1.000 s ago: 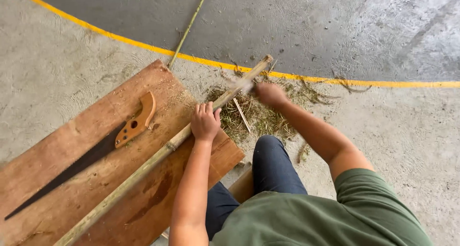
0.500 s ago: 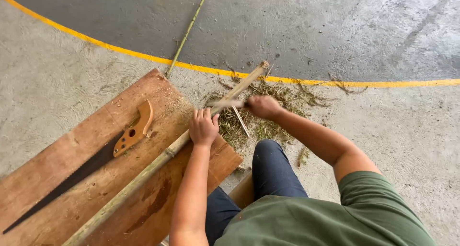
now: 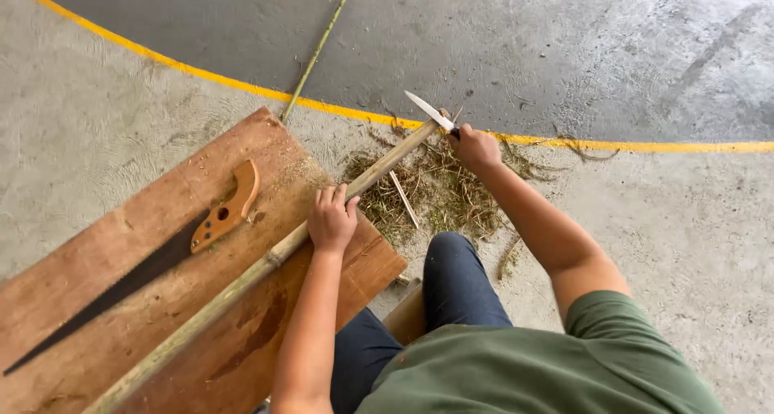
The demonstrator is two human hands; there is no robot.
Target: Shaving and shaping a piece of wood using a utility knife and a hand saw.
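Our left hand (image 3: 331, 218) clamps the long pale bamboo pole (image 3: 242, 281) on the brown wooden board (image 3: 121, 253). Our right hand (image 3: 476, 148), fisted round the steel-bladed knife (image 3: 429, 111), has now cleared the pole's tip, so we judge a shaving stroke complete.

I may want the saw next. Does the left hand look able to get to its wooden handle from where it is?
Probably yes. The left hand grips the bamboo pole, and the saw lies on the board just beyond the pole, with nothing between; the hand must let go first.
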